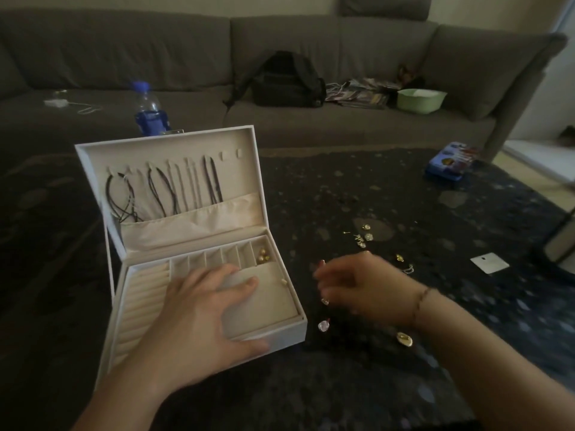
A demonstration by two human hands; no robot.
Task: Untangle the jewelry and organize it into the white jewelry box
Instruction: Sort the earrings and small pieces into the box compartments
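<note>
Though a blue tin (448, 164) and a blue-labelled water bottle (148, 112) both carry print, none of it reads from where I stand. On the dark table (357, 384), the white jewelry box (281, 332) sits open, cords (161, 191) hanging in its lid. Across its tray the left hand (199, 315) lies flat. Beside it the right hand (361, 286) hovers blurred, fingers loosely curled; grip unclear. Gold trinkets (365, 236) lie scattered beyond.

A long grey sofa (280, 57) lines the pale wall (217, 3), dimly lit.
</note>
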